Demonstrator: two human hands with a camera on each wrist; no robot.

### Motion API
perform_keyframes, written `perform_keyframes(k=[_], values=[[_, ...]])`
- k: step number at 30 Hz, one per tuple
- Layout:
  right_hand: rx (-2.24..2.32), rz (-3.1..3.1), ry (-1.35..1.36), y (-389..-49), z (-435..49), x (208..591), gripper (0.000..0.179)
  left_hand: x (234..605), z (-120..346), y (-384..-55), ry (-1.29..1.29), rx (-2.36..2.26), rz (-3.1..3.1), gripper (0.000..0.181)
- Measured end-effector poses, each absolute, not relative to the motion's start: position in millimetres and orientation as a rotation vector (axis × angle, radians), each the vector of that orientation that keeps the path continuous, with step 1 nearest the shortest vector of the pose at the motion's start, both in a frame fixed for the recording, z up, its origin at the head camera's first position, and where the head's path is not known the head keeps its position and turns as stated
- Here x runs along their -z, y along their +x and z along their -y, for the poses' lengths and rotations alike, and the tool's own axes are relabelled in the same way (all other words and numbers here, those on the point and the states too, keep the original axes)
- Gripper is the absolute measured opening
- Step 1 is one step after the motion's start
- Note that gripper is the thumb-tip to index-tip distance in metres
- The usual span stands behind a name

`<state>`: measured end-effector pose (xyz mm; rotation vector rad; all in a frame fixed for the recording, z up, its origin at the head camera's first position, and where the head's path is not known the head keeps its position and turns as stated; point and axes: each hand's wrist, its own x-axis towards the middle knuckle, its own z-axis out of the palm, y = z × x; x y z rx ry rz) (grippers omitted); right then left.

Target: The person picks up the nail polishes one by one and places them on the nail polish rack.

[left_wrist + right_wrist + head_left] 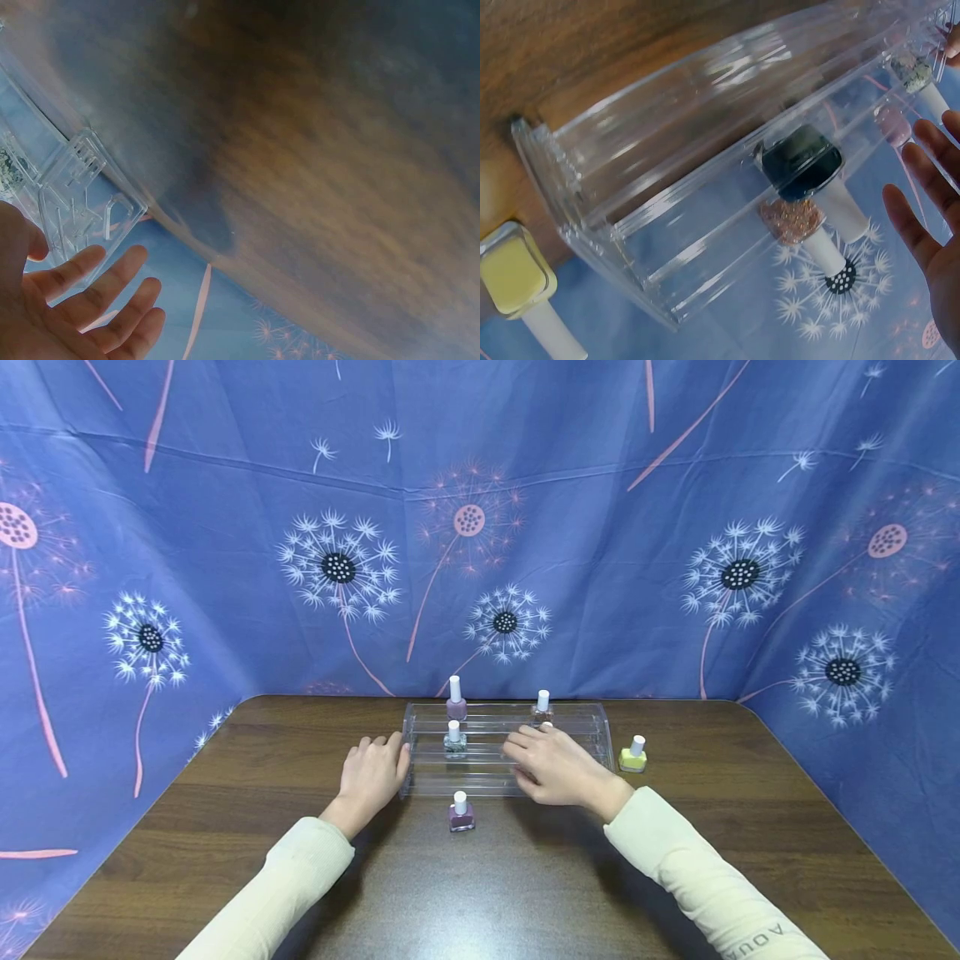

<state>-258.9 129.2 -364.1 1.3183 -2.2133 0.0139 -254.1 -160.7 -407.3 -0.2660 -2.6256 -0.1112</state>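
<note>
A clear tiered acrylic rack [480,783] stands on the table. My left hand [371,774] rests at its left end, fingers loosely extended beside the side panel [94,202]. Above the rack's right half is my right hand [558,766], fingers relaxed and holding nothing. Close to those fingers, a dark teal nail polish bottle [802,161] stands on the middle tier, mostly hidden by the hand in the head view. A glitter polish bottle [455,742] shares that tier on the left. On the back tier are a mauve bottle [456,702] and a copper-glitter bottle [791,221].
A purple polish bottle [461,814] stands on the table in front of the rack. A yellow bottle [633,756] stands just right of it. Behind the brown wooden table [300,727] hangs a blue dandelion-print cloth [600,552].
</note>
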Motion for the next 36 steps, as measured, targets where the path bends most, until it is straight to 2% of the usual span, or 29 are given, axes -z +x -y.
perform_keyframes(k=[14,36], values=[[0.031,2.21,1.375,-249,-119,375,0.014,405,159,-252,-0.273,0.11,2.618,0.026],[0.057,2.223,1.423,-241,-98,384,0.021,406,160,-252,-0.272,0.092,2.622,0.025]])
